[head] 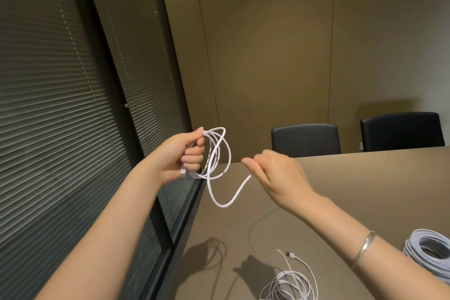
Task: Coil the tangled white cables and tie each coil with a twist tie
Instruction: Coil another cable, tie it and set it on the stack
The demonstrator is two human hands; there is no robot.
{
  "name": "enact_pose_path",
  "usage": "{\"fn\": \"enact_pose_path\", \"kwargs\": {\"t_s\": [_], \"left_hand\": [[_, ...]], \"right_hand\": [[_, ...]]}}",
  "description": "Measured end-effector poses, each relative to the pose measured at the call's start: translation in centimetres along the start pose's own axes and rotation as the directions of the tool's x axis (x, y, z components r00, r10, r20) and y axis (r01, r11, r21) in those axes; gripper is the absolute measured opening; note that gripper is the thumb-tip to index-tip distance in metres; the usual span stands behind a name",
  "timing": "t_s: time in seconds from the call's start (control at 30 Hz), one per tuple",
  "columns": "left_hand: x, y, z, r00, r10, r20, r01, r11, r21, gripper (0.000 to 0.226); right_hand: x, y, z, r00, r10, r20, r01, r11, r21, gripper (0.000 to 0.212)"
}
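One cable (215, 153) is nearing a full coil, the left hand (181, 157) gripping its loops while the right hand (275, 173) is pinching the tail; a near tangle (289, 282) is waiting, no tie showing.

- White cable (214, 153) is showing in the left hand (181, 157).
- Silver bangle (364, 247) is gleaming behind the right hand (277, 175).
- Black chairs (305, 139) are sitting beyond it.

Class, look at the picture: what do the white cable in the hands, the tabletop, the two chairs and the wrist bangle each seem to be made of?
White cable: probably soft plastic sheath; smooth, bends in easy loops.
Tabletop: likely matte laminate or coated wood; even brown, shadows but little glare.
Chairs: leather or imitation; black with a dull sheen.
Bangle: likely metal; thin, silvery, with a bright glint.
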State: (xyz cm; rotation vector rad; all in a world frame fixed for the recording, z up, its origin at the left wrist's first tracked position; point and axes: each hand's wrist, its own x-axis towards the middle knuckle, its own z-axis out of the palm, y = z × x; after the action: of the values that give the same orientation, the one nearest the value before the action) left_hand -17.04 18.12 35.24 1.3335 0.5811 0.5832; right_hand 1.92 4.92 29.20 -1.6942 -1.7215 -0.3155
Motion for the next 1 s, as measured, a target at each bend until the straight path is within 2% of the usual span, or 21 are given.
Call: {"fn": "enact_pose_path", "kwargs": {"t_s": [0.1, 0.2, 0.3, 0.4, 0.5, 0.67, 0.73, 0.77, 0.8, 0.83, 0.87, 0.9, 0.97, 1.0], "left_hand": [[-0.2, -0.5, 1.4, 1.000, -0.001, 0.002, 0.001, 0.982, 0.191, 0.041], [-0.5, -0.8, 2.7, 1.000, -0.016, 0.007, 0.014, 0.976, 0.217, 0.031], [-0.8, -1.1, 3.9, 0.998, -0.060, 0.023, 0.054, 0.980, 0.194, 0.033], [-1.1, -1.5, 4.7, 0.998, -0.059, 0.005, 0.057, 0.983, 0.173, 0.032], [-1.2, -1.8, 5.3, 0.996, -0.090, 0.023, 0.086, 0.988, 0.132, 0.031], [-1.0, -2.1, 5.8, 0.982, -0.159, 0.099, 0.163, 0.986, -0.029, 0.032], [-0.9, -2.1, 5.3, 0.984, -0.151, 0.095, 0.156, 0.986, -0.051, 0.031], [-0.9, -2.0, 5.1, 0.987, -0.140, 0.079, 0.145, 0.988, -0.055, 0.032], [-0.9, -1.9, 4.9, 0.990, -0.126, 0.056, 0.128, 0.991, -0.041, 0.033], [-0.9, -1.8, 4.7, 0.994, -0.107, 0.033, 0.108, 0.994, -0.005, 0.033], [-0.9, -1.8, 4.7, 0.996, -0.088, 0.013, 0.087, 0.995, 0.045, 0.033], [-0.9, -1.8, 4.8, 0.998, -0.069, 0.002, 0.069, 0.993, 0.096, 0.033], [-0.9, -1.8, 5.0, 0.999, -0.050, 0.005, 0.049, 0.988, 0.147, 0.032], [-0.9, -1.8, 5.0, 0.998, -0.055, 0.013, 0.052, 0.990, 0.133, 0.033]], "right_hand": [[1.3, -0.9, -0.8, 0.999, 0.018, -0.045, -0.012, 0.991, 0.134, 0.042], [1.9, -1.2, -0.7, 1.000, 0.009, -0.010, -0.006, 0.981, 0.193, 0.033], [1.9, -1.3, -0.1, 0.999, -0.008, -0.038, 0.015, 0.985, 0.173, 0.027], [1.5, -1.4, 0.7, 0.982, 0.016, -0.186, 0.028, 0.973, 0.229, 0.023], [1.5, -1.3, 1.3, 0.945, 0.102, -0.310, 0.010, 0.940, 0.341, 0.023], [1.3, -1.3, 2.0, 0.891, 0.111, -0.439, 0.057, 0.934, 0.352, 0.033], [1.4, -1.0, 1.8, 0.908, 0.120, -0.401, 0.031, 0.935, 0.352, 0.031], [1.5, -0.7, 1.6, 0.928, 0.174, -0.330, 0.002, 0.882, 0.471, 0.022], [1.6, -0.7, 1.1, 0.947, 0.238, -0.217, -0.032, 0.741, 0.671, 0.007], [1.8, -0.7, 0.7, 0.956, 0.285, -0.070, -0.104, 0.551, 0.828, 0.014], [1.8, -0.4, 0.5, 0.958, 0.279, 0.069, -0.177, 0.384, 0.906, 0.031], [1.8, -0.1, 0.5, 0.958, 0.233, 0.169, -0.239, 0.319, 0.917, 0.048], [1.8, 0.1, 0.5, 0.956, 0.113, 0.271, -0.293, 0.393, 0.871, 0.073], [1.7, 0.1, 0.5, 0.951, 0.079, 0.300, -0.304, 0.435, 0.848, 0.074]]}}
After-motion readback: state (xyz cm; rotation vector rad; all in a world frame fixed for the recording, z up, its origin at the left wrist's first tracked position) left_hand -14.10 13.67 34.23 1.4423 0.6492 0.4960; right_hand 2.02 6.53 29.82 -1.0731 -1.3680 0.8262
